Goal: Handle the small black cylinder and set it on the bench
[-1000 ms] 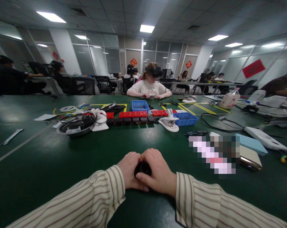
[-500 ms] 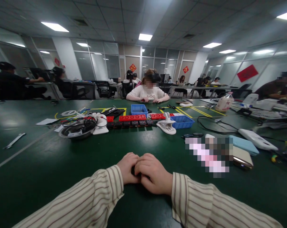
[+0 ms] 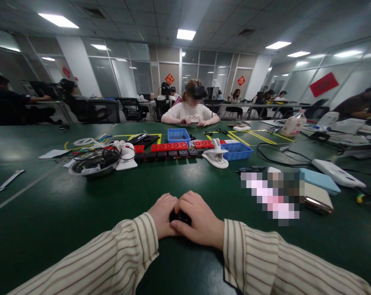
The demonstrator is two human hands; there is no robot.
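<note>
Close in front of me, my left hand [image 3: 162, 215] and my right hand [image 3: 200, 219] meet over the green table [image 3: 118, 200]. Between them shows a small, dark, glossy object [image 3: 183, 218], mostly covered by the fingers, so its kind cannot be made out. My right fingers curl over its top, with the thumb along its near side. My left hand is closed around its left side, fingers partly hidden. Beyond the hands lie a row of red socket modules [image 3: 170, 146] and a row of black modules [image 3: 173, 154].
A white clip stand [image 3: 216, 155] stands before a blue tray [image 3: 239, 151]; another blue tray [image 3: 178, 135] is farther back. Left are a metal bowl [image 3: 93, 168] of cables and a wrench [image 3: 10, 180]. A light-blue case [image 3: 320, 181] lies right. A person [image 3: 190, 106] sits opposite.
My right thumb and fingers have parted, so more of the dark object shows between my hands. The view has tilted slightly downward.
</note>
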